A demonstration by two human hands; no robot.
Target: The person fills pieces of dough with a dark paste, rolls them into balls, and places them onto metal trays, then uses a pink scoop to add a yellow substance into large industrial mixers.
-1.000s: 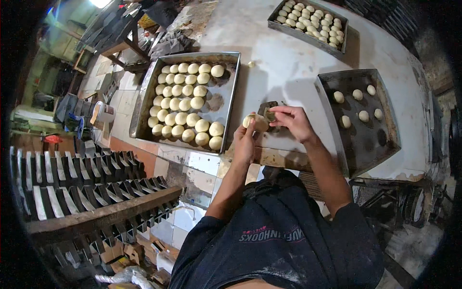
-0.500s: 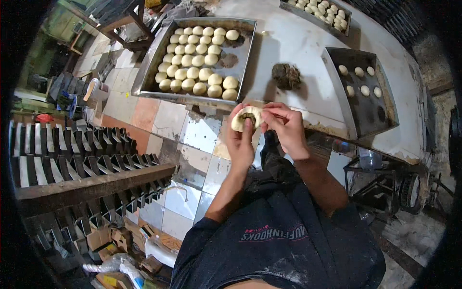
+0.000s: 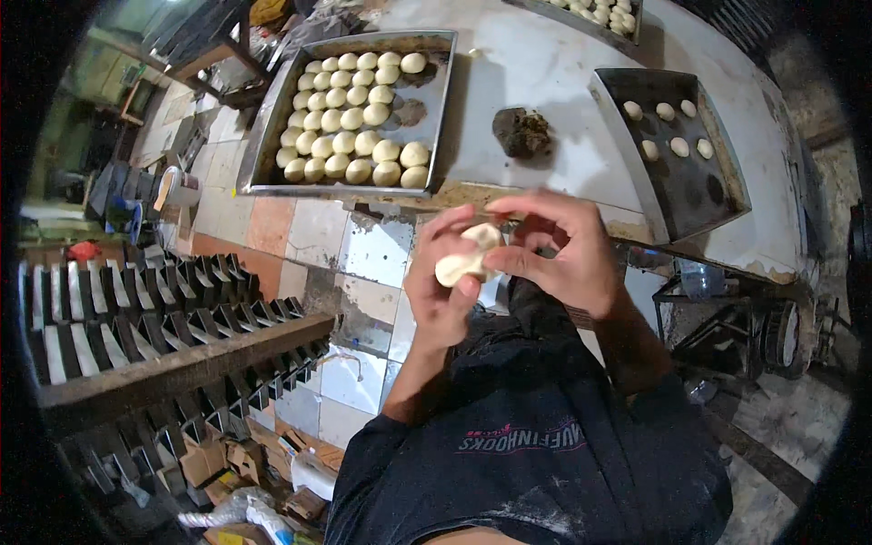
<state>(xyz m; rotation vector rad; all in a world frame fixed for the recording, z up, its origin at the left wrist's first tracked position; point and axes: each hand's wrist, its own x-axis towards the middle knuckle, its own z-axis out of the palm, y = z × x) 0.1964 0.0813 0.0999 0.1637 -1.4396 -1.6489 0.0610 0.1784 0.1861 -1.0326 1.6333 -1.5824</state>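
Between my hands, in front of the table edge, is a piece of pale dough (image 3: 461,265) folded over on itself. My left hand (image 3: 434,289) cups it from the left, its thumb along the near side. The thumb and fingers of my right hand (image 3: 570,250) pinch the dough's right edge. No filling shows in the dough from here. Just beyond my hands a dark, crumbly lump of filling (image 3: 520,134) lies on the table (image 3: 568,177).
On the left a large metal tray (image 3: 442,113) holds rows of round dough balls. A dark tray (image 3: 668,204) on the right carries several dough pieces; another filled tray (image 3: 639,27) stands at the far edge. At lower left is a rack of metal moulds (image 3: 182,359).
The dough was spread open with dark filling showing; now it is folded and the filling is hidden. Both hands have come slightly lower in view, and the view has shifted a little.
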